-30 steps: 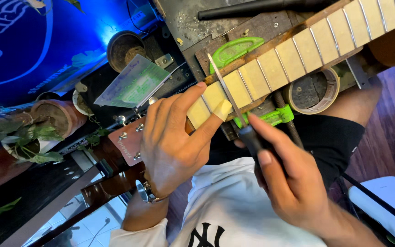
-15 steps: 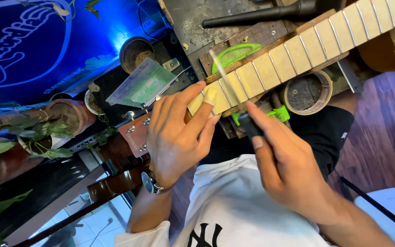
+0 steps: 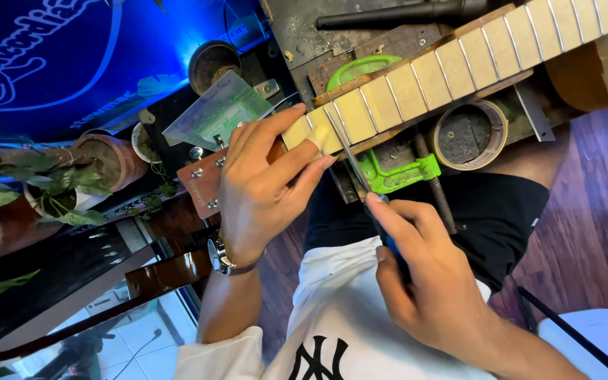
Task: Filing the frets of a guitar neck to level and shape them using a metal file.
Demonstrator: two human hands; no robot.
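pale fretboard (image 3: 416, 77) under left hand (image 3: 262, 190), perhaps file (image 3: 350, 151) in right hand (image 3: 427, 281)

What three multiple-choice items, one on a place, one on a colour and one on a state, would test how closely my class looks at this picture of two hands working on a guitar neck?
1. Where does the left hand rest?
A. on the guitar neck near the headstock end
B. on the potted plant
C. on the roll of tape

2. What colour is the clamp under the neck?
A. red
B. green
C. black

3. What is the right hand doing?
A. lying open and empty
B. gripping a thin tool whose tip meets the fretboard
C. holding the wristwatch

Key: 1 A, its fingers lie across the pale fretboard; 2 B, the clamp is bright green; 3 B, the fingers close round the handle while the blade reaches a fret.
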